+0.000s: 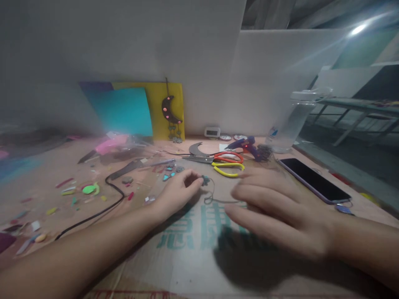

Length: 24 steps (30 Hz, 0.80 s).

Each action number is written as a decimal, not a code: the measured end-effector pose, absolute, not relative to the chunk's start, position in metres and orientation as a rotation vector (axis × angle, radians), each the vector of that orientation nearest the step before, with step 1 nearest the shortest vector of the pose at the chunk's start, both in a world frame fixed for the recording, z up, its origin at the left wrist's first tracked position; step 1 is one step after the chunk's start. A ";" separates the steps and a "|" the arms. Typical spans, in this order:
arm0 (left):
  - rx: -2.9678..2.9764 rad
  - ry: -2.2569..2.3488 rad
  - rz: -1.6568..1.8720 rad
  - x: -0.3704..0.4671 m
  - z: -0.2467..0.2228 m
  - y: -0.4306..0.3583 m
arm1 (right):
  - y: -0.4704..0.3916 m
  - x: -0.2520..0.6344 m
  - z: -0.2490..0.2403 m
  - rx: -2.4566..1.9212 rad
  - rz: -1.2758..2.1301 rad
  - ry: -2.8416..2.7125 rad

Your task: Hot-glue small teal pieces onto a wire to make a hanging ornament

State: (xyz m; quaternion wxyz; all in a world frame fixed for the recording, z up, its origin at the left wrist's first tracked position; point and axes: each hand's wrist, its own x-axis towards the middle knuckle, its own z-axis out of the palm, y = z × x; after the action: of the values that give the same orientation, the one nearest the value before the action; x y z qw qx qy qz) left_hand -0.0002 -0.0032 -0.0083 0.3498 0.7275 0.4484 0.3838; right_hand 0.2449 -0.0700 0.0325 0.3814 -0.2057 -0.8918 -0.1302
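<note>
My left hand (179, 189) rests on the table with thumb and forefinger closed at the edge of a small dark grey flower-shaped piece (205, 180). A thin grey cord (213, 201) curls from that piece towards my right hand (274, 207). Blurred by motion, the right hand hovers over the table with fingers stretched out and thumb apart; the cord's end disappears by it. Just beyond the hands lie scissors (229, 169) with a red and a yellow handle. Small grey and turquoise pieces (168, 176) sit behind my left hand.
A crescent moon hanging (170, 110) stands out against a yellow board (156, 97). Behind the scissors are a grey crescent (197, 149) and a purple glue gun (246, 145). A phone (314, 179) and clear bottle (286, 124) are at right. Scraps and a black cord (102, 211) lie left.
</note>
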 end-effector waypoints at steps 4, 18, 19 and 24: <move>1.896 1.162 0.982 0.000 -0.007 -0.003 | -0.037 0.221 0.043 -0.434 -0.466 -2.466; 1.879 1.092 0.992 0.002 -0.008 -0.002 | 0.000 0.223 -0.009 -0.649 -0.357 -2.330; 1.879 1.086 0.992 0.002 -0.008 -0.002 | 0.000 0.222 -0.009 -0.646 -0.348 -2.326; 1.879 1.082 0.981 0.002 -0.007 -0.002 | -0.001 0.222 -0.008 -0.633 -0.320 -2.327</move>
State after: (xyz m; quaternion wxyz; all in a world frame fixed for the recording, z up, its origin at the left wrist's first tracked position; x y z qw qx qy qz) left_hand 0.0020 -0.0023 -0.0070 0.3717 0.7329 0.4222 0.3827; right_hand 0.2215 -0.0005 -0.0081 0.3472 -0.2441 -0.8970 -0.1233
